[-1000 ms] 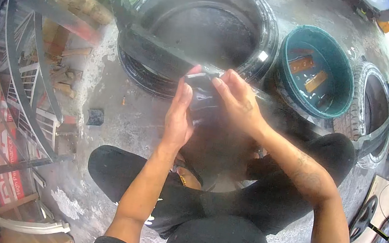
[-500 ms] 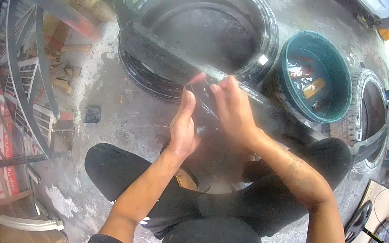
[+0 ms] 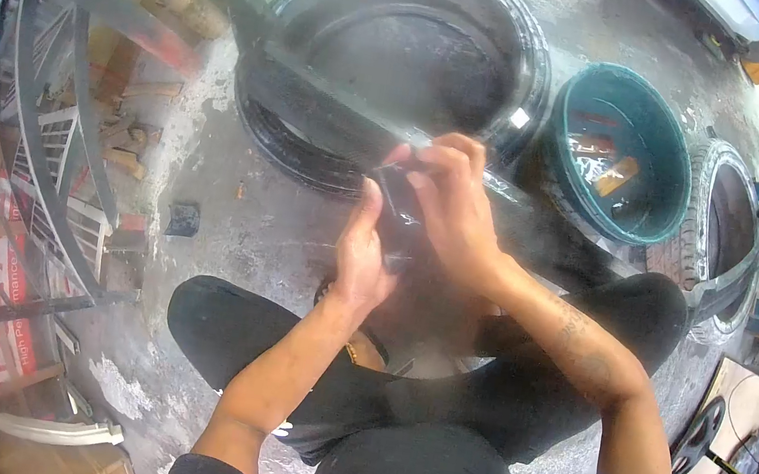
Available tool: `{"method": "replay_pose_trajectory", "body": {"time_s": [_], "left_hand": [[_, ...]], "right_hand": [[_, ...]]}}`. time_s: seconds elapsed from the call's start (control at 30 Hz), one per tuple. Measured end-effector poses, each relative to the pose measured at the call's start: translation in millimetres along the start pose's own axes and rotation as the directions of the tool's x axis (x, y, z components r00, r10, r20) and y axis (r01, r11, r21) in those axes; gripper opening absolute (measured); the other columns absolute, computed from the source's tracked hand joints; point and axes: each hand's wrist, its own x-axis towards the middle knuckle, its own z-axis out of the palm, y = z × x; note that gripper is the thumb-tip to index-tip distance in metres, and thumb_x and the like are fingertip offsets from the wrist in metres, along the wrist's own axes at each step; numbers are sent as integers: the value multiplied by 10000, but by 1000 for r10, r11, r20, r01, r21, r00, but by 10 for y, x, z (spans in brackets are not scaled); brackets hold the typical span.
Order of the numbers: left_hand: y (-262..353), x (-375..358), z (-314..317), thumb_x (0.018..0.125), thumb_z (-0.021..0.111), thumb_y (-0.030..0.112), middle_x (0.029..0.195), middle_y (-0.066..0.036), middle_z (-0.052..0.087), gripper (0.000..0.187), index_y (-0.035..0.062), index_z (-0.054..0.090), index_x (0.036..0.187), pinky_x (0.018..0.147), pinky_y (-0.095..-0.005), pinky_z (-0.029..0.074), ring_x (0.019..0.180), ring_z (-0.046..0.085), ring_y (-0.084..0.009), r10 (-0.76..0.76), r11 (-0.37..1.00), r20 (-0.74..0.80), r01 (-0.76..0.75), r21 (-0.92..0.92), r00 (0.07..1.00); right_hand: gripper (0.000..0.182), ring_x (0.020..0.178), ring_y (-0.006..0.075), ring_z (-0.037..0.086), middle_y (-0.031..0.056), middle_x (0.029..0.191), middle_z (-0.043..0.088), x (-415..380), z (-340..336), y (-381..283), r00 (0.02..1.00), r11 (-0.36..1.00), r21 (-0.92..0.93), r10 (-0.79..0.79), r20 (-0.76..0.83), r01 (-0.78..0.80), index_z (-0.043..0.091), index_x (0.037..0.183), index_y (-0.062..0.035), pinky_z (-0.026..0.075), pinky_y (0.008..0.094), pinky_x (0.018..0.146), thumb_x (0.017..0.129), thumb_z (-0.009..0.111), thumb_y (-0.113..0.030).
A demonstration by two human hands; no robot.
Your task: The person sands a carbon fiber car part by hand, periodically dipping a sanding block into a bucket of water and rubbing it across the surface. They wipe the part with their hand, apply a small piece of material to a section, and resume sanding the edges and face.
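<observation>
A long black curved panel (image 3: 321, 103) lies across the top of a tire (image 3: 407, 55) and runs down toward my right knee; its middle is hazy. My left hand (image 3: 366, 245) grips the near edge of the panel's dark, wet part, thumb raised along it. My right hand (image 3: 454, 199) is bent over the same part, its fingers curled together near my left fingertips. Whether a small item is pinched in my right fingers is hidden by the blur.
Right of the tire stands a green tub (image 3: 622, 156) of water with a yellowish block (image 3: 615, 177) in it. Another tire (image 3: 727, 240) is farther right. Metal grilles (image 3: 54, 149) and cardboard fill the left side. A dark scrap (image 3: 183, 219) lies on the floor.
My right hand's fingers have shifted slightly up and are more bent over my left fingertips. My left hand stays nearly in place on the panel.
</observation>
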Motion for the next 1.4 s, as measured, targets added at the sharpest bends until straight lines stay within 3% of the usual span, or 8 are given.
{"method": "replay_pose_trajectory", "body": {"time_s": [0.07, 0.33, 0.43, 0.53, 0.87, 1.1, 1.27, 1.4], "left_hand": [[-25, -14, -38, 1143, 348, 546, 1578, -120, 507, 645, 146, 362, 1649, 1235, -455, 416, 1463, 509, -280, -11, 1000, 2, 11, 18, 1000], [48, 110, -217, 1144, 506, 400, 1441, -148, 603, 588, 81, 408, 1628, 1157, -414, 471, 1342, 593, -250, 63, 998, 7, -63, -9, 998], [117, 244, -349, 1034, 723, 222, 1357, -112, 637, 655, 49, 441, 1599, 1095, -370, 495, 1206, 621, -194, 321, 641, 156, -336, 690, 934], [125, 253, -276, 975, 816, 185, 1294, -109, 661, 668, 34, 497, 1542, 1053, -367, 518, 1140, 647, -192, 440, 436, 210, -412, 800, 873], [40, 258, -293, 824, 911, 183, 1230, -157, 628, 757, 17, 534, 1459, 1027, -429, 522, 1175, 639, -314, 465, -77, 493, -521, 850, 735], [4, 250, -295, 778, 907, 103, 1234, -164, 617, 621, 32, 646, 1337, 1007, -437, 531, 1161, 640, -352, 440, -57, 446, -472, 880, 779], [154, 274, -344, 850, 880, 174, 1197, -173, 642, 487, 20, 682, 1268, 995, -427, 527, 1129, 659, -355, 486, -39, 428, -470, 882, 762], [553, 393, -595, 900, 856, 217, 1163, -149, 670, 389, -11, 717, 1184, 992, -405, 517, 1115, 667, -305, 652, -62, 280, -318, 946, 704]], "right_hand": [[264, 1103, 325, 639, 197, 1445, 441, -17, 1, 51, 983, 982, -27, -185, -8, 185, 618, 1274, -99, 594, 425, 853, 1020, 681, -65], [377, 1127, 192, 653, 146, 1449, 506, 49, -7, 9, 998, 996, 82, 41, -51, -37, 583, 1372, -73, 604, 324, 877, 1040, 722, -185], [412, 1084, 170, 673, 114, 1285, 646, 168, -205, 27, 881, 872, 214, 375, 289, -441, 585, 1374, -17, 592, 316, 889, 1051, 720, -234], [437, 1042, 153, 686, 84, 1179, 703, 249, -260, -68, 771, 589, 500, 444, 457, -635, 593, 1373, 25, 585, 309, 889, 1054, 719, -245], [418, 843, 144, 662, 90, 919, 715, 273, -356, -140, 799, 840, 203, 362, 480, -502, 700, 1152, 81, 550, 324, 759, 908, 811, -241], [434, 795, 161, 658, 111, 863, 717, 157, -267, 140, 878, 912, 159, 297, 376, -377, 696, 1136, 98, 544, 345, 717, 884, 814, -235], [603, 965, 144, 701, 130, 1038, 752, 301, -351, -74, 729, 750, 258, 401, 555, -609, 597, 1400, 51, 559, 304, 872, 936, 827, -260], [981, 1443, 446, 505, 308, 1545, 515, 384, -317, 146, 862, 977, -16, 195, 467, -213, 438, 1583, -37, 437, 541, 1175, 851, 880, -519]]}}
